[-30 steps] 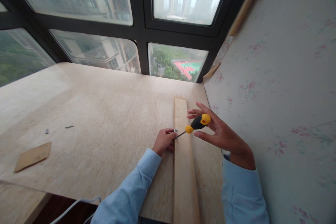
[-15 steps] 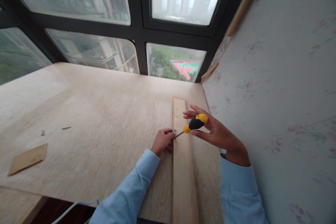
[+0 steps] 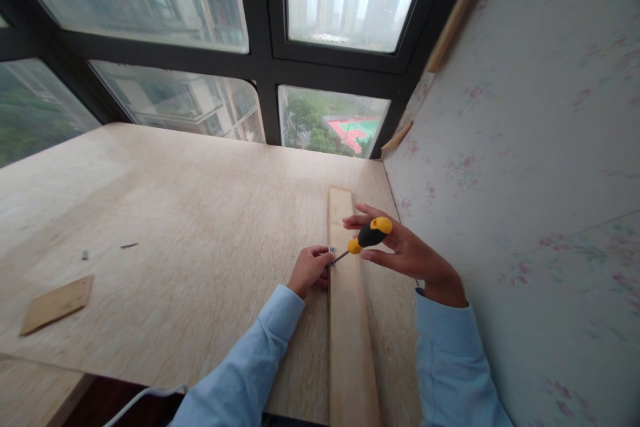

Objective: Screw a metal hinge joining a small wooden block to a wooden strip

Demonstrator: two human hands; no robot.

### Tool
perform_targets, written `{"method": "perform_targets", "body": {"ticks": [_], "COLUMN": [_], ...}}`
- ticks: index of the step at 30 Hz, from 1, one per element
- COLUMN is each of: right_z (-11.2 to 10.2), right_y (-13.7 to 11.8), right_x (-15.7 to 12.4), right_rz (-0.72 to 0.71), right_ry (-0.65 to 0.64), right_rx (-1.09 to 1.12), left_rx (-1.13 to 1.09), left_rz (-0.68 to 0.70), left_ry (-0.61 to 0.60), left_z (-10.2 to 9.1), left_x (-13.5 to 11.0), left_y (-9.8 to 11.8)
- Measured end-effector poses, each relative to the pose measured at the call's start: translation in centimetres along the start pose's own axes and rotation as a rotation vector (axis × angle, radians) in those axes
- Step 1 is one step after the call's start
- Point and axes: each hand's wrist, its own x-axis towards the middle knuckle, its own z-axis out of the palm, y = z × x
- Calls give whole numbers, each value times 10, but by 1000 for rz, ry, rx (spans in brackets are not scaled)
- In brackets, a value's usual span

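A long pale wooden plank (image 3: 350,333) lies on the marble-patterned tabletop (image 3: 190,240), running away from me beside the right wall. My left hand (image 3: 310,270) is pinched on a small metal bracket (image 3: 331,250) at the plank's left edge. My right hand (image 3: 407,250) holds a yellow-and-black screwdriver (image 3: 369,235) by the handle, fingers partly stretched around it. The screwdriver's tip points down-left at the bracket.
A floral-papered wall (image 3: 525,180) rises close on the right. Dark-framed windows (image 3: 270,73) close off the far side. A thin brown board piece (image 3: 56,302), a small metal part (image 3: 85,255) and a screw (image 3: 129,245) lie at the left. A white cable (image 3: 145,395) hangs below the front edge.
My right hand with the screwdriver has drifted slightly left and its fingers have turned a little around the handle. My left hand stays on the bracket.
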Motion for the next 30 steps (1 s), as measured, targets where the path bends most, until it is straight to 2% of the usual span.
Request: {"method": "perform_targets", "body": {"ticks": [2,5,7,9,11,13,15,18,21,23,24,30], "right_z": [-1,1,3,3,2,0,0,4,10,13,13,1], "right_y": [0,4,9,14,16,16,14,11,13,18,20,19], "right_x": [0,7,12,14,12,8,6,9,17,21,21,7], "right_rz": [36,40,-5,-60,-94,-80,-22,42,1,-34,-43,-14], "right_ry": [13,202,281,243,138,37,1,111,305,343,315,-35], "right_rx": [-6,-177,-245,-179,-39,86,145,45,-184,-231,-207,106], "left_rx": [-7,-3,5,8,5,0,-3,3,4,8,12,-2], "left_rz": [-3,-1,-1,-1,0,7,10,1,-5,-7,-10,1], "left_ry": [3,2,8,14,15,11,8,18,30,40,46,22], "left_z": [0,0,0,0,0,-1,-1,0,1,2,2,1], "left_x": [-1,-1,-1,0,1,1,2,2,3,3,3,3], "left_y": [1,1,1,1,0,-1,-2,-1,0,0,0,-2]}}
